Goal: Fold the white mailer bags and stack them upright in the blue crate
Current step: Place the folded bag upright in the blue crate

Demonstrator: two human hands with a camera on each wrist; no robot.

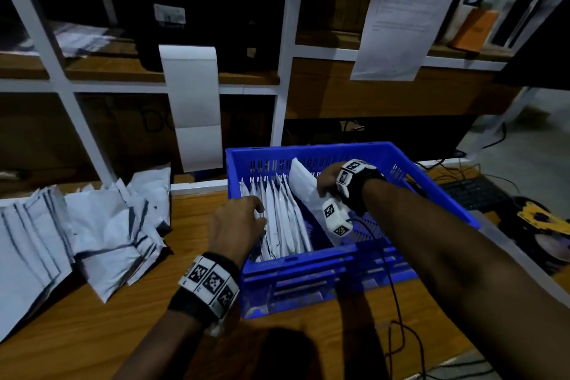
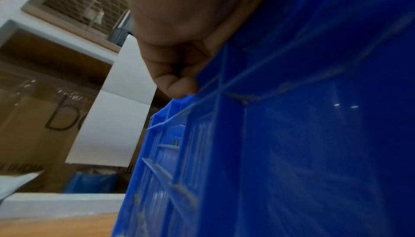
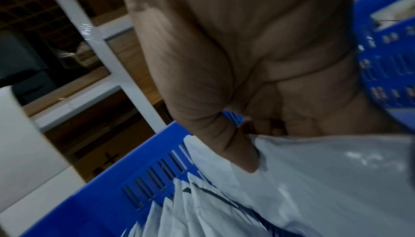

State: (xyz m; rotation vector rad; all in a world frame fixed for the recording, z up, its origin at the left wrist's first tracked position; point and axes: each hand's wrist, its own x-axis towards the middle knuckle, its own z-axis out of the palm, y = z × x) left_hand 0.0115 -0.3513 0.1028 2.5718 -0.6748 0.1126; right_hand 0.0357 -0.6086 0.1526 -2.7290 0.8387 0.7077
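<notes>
Folded white mailer bags (image 1: 279, 219) are seen standing on edge in a row against the left side of the blue crate (image 1: 308, 259), which rests on a wooden tabletop (image 1: 92, 333). One more folded mailer bag (image 1: 303, 183) is held tilted over the right end of that row, its lower part inside the crate; it is pinched between the thumb and curled fingers of the right hand (image 1: 328, 179), and the thumb (image 3: 238, 150) is shown pressed flat on the white plastic in the right wrist view. The left hand (image 1: 236, 222) is laid over the crate's left wall, its fingers bent onto the nearest upright bags at the left end of the row; whether any bag is gripped cannot be told. In the left wrist view only curled fingers (image 2: 177, 84) at the crate's rim are shown. A loose heap of unfolded mailer bags (image 1: 101, 225) is spread on the tabletop to the left of the crate, well apart from it. Behind the crate, a white-framed shelf unit (image 1: 61, 83) is seen, with a white sheet (image 1: 194, 108) hanging from it. Black cables (image 1: 398, 311) are draped across the tabletop on the right.
</notes>
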